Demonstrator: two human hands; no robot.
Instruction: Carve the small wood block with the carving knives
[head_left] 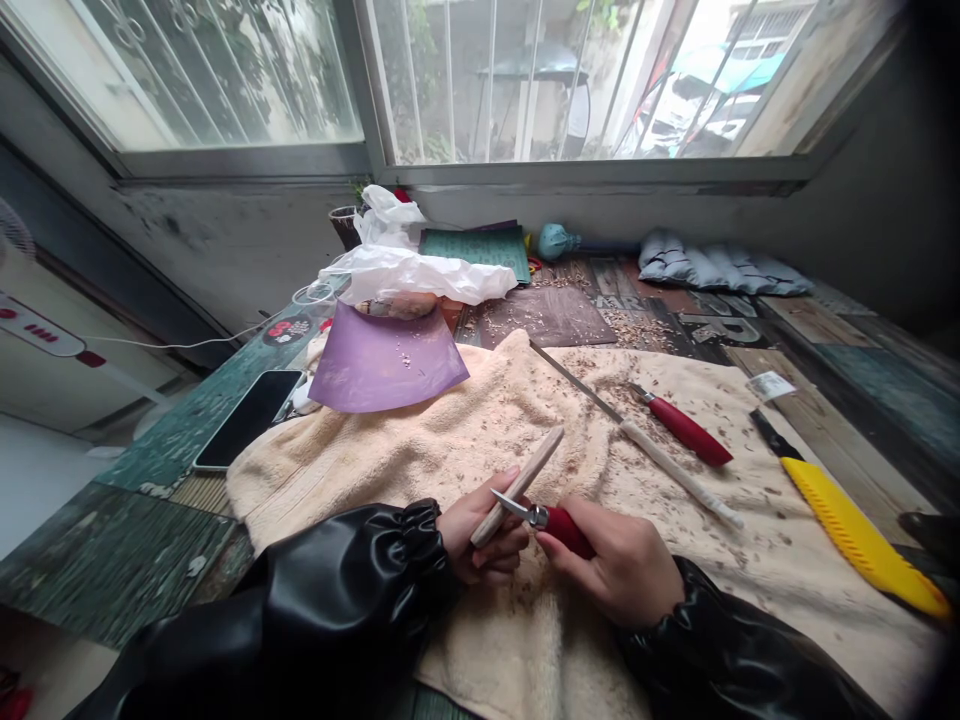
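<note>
My left hand [486, 540] is closed round the lower part of a pale wooden stick [531, 470], which points up and to the right. My right hand [619, 555] grips the red handle of a carving knife [568, 530]. Its short curved blade lies across the stick, just above my left fingers. Below both hands spreads a beige towel [390, 450] strewn with wood shavings. To the right on the towel rest a second red-handled carving knife [686, 428], a thin file [645, 440] with a wrapped pale handle, and a yellow-handled tool [862, 535] with a dark blade.
A purple sheet [386, 360] lies at the towel's far left, near a phone [249, 420]. Behind are a white plastic bag [420, 272], a green mat [480, 250] and a grey padded roll [720, 265] under the window. A fan [45, 330] stands at the left.
</note>
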